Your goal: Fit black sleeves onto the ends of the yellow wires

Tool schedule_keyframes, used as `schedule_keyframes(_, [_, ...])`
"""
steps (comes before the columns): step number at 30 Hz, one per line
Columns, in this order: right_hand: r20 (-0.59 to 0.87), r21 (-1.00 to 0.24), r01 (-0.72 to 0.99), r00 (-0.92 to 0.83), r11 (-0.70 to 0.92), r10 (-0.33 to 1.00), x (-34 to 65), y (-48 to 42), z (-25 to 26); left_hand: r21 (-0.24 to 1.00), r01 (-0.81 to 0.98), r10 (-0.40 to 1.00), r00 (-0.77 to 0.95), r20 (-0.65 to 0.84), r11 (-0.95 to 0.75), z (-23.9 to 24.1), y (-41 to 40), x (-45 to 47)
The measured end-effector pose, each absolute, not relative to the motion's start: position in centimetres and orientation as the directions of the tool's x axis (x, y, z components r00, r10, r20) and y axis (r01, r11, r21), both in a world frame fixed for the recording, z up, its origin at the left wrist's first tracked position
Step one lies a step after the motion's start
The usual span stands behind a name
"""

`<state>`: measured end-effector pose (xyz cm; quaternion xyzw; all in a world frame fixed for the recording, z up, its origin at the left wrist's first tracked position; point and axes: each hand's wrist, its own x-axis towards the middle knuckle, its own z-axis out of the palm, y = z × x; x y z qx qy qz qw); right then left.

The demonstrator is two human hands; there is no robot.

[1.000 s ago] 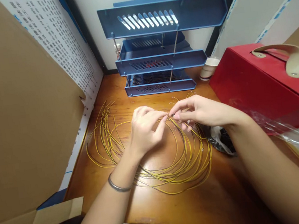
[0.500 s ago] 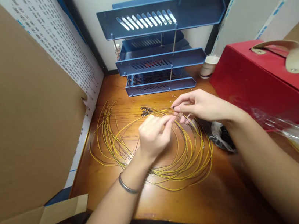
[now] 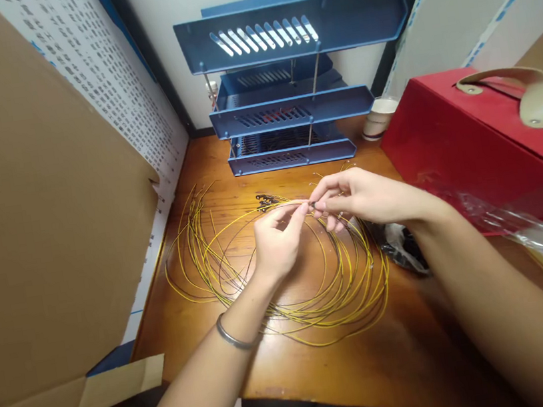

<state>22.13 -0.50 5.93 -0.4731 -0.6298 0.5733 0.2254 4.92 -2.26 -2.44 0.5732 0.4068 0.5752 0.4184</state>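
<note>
Head view. A loose coil of thin yellow wires (image 3: 344,287) is laid flat on the wooden table (image 3: 375,364), at mid-depth, slightly left of centre. The loops are wide and overlapping, with a few darker strands mixed in. Several free ends are fanned out at the far left, and a small cluster of dark terminals (image 3: 263,199) is seen at the far edge of the coil.

One strand (image 3: 284,205) is lifted just above the coil. It is pinched by the left hand (image 3: 277,243) between thumb and forefinger, and by the right hand (image 3: 356,198) likewise. Both hands are narrowed to a fingertip grip, and the fingertips almost meet.

A metal bracelet (image 3: 233,340) is worn on the left wrist. A black bag (image 3: 404,249) lies just right of the coil, a red box (image 3: 470,142) further right, and a blue tray rack (image 3: 289,113) at the far side.
</note>
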Motion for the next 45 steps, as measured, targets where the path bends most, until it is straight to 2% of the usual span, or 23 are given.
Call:
schedule_keyframes(9, [-0.327,-0.929,0.330,-0.522,-0.167,0.787,22.43,-0.22,5.82,0.952,0.016,0.952,-0.006,0.306,-0.306,-2.18,-2.39,4.75])
schedule_keyframes(18, [-0.326,-0.939,0.284,-0.550,-0.195,0.769,22.92,0.06,5.80,0.962,-0.113,0.966,-0.092,0.240,-0.249,-1.60,-2.17,4.65])
schedule_keyframes(21, [-0.325,-0.942,0.263,-0.546,-0.210,0.772,23.10,0.17,5.74,0.967,-0.182,0.984,-0.043,0.173,-0.178,-1.59,-2.09,4.62])
schedule_keyframes(24, [-0.309,-0.948,0.233,-0.505,-0.217,0.806,23.12,0.19,5.71,0.975,-0.178,0.989,0.039,0.141,-0.132,-1.68,-2.07,4.59])
schedule_keyframes(33, [-0.288,-0.953,0.239,-0.509,-0.189,0.811,22.94,0.14,5.51,0.953,-0.024,0.952,0.044,0.303,-0.302,-2.11,-2.20,4.78])
schedule_keyframes(41, [-0.280,-0.952,0.255,-0.503,-0.169,0.817,22.90,0.31,5.21,0.946,0.047,0.947,0.022,0.320,-0.320,-2.13,-2.23,4.57])
schedule_keyframes(45, [-0.275,-0.954,0.245,-0.499,-0.171,0.822,22.76,0.44,5.06,0.944,0.025,0.944,0.015,0.330,-0.330,-1.80,-2.37,4.59])
